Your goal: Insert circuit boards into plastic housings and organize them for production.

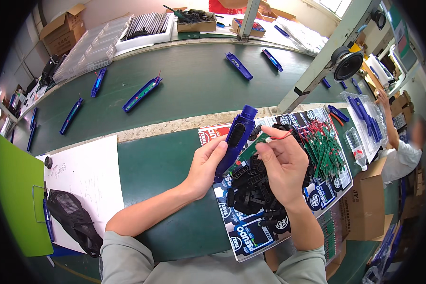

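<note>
My left hand (204, 165) is wrapped round a long blue plastic housing (247, 114), held tilted with a black oval insert in its face. Pinched in my right hand (288, 165) is a narrow green circuit board (250, 150), with thin red wires at its upper end. The board lies close alongside the housing; whether the two touch is hard to tell. Under my hands is a heap of black rubber-like button pads (246, 191). To the right of my right hand lies a pile of green circuit boards (324, 154) with red wires.
Across the bench runs a green conveyor belt (189, 71) carrying several blue housings (142, 93). A metal post (312, 75) bears a round speaker (348, 64). At right are pliers (337, 118), a plastic bottle (356, 149), cartons (364, 203) and another person's arm (388, 118). A black mesh bag (73, 215) lies left.
</note>
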